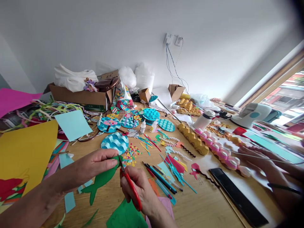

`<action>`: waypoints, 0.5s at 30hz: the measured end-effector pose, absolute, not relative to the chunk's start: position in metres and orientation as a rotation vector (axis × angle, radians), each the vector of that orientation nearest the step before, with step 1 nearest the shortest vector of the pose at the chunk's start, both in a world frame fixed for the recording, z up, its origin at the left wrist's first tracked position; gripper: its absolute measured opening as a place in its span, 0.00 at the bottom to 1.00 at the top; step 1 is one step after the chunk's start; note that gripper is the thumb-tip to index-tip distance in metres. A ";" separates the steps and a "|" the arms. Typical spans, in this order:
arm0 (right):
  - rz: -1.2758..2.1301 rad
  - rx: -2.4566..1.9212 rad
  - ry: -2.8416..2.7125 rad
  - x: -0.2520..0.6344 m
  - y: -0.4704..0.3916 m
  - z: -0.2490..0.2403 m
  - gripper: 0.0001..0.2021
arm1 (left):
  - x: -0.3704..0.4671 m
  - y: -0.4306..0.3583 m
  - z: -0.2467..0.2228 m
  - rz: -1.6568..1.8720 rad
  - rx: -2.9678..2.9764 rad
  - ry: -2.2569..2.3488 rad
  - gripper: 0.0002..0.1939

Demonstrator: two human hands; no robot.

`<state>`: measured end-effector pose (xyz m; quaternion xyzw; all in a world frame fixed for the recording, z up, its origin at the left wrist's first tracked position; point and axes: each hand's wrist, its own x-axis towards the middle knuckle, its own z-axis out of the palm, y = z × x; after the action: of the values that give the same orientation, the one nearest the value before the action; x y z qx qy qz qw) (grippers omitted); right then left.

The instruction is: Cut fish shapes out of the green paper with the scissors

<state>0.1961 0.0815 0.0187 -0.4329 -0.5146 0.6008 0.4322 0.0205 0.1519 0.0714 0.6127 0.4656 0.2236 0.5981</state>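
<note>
My left hand (102, 164) pinches a green paper fish (102, 180) near its upper end, with its forked tail hanging toward the lower left. Red-handled scissors (134, 191) are gripped in my right hand (137, 183). Their blades point up and meet the fish's edge right beside my left fingertips. Below my right hand lies a green sheet (125, 217) with faint drawn outlines. A thin green offcut (91, 218) rests to the left of it. Pens and pencils (161, 179) lie just right of my right hand.
Blue wavy discs (114, 143), paper confetti (131, 153) and glue bottles (142, 126) stand ahead. Coloured sheets (28, 148) are piled at left. At right, a co-worker's hands (258, 158) rest near pink-and-white egg-carton pieces (223, 155) and a black flat case (237, 196).
</note>
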 end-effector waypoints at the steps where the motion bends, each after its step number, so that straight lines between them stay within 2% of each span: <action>1: 1.503 -1.077 -1.280 0.196 0.081 0.019 0.22 | 0.020 0.152 0.072 0.532 1.417 1.094 0.21; 7: 1.486 -1.079 -1.333 0.197 0.081 0.020 0.22 | 0.016 0.154 0.082 0.501 1.498 1.170 0.17; 15: 1.245 -1.144 -1.573 0.199 0.081 0.026 0.16 | 0.003 0.170 0.088 0.308 1.646 1.046 0.09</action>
<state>0.1988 0.0808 0.0260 -0.4531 -0.6230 0.4933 0.4041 0.0035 0.1703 0.0880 0.6956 0.4422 0.1301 0.5511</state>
